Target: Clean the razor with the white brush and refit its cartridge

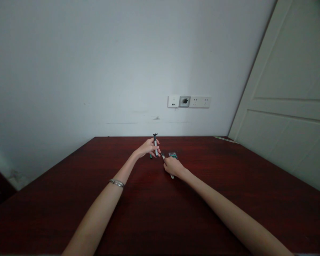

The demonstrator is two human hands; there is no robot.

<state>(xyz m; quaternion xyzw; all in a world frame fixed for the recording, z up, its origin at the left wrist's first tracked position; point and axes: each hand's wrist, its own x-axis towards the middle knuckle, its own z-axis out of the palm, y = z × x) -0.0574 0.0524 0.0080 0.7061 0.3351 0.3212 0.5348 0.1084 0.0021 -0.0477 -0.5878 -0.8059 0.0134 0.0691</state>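
Note:
My left hand (149,147) is closed around a slim stick-like tool (156,145), held upright. The tool has a white-grey body and a black, forked top; its exact kind is too small to make out. Close by on the right, my right hand (173,166) grips a slender, light-coloured tool (163,156) with a dark tip. That tip points up towards my left hand, and the pale end shows below my palm. Beyond my right hand, a small flat clear-and-green pack (173,155) lies on the table. A small green and dark piece (150,156) shows under my left hand.
The dark red wooden table (138,220) reaches back to a pale wall. Sockets (200,102) are set in the wall above it. A thin pale strip (226,139) lies at the back right edge, near a white panelled door (290,117).

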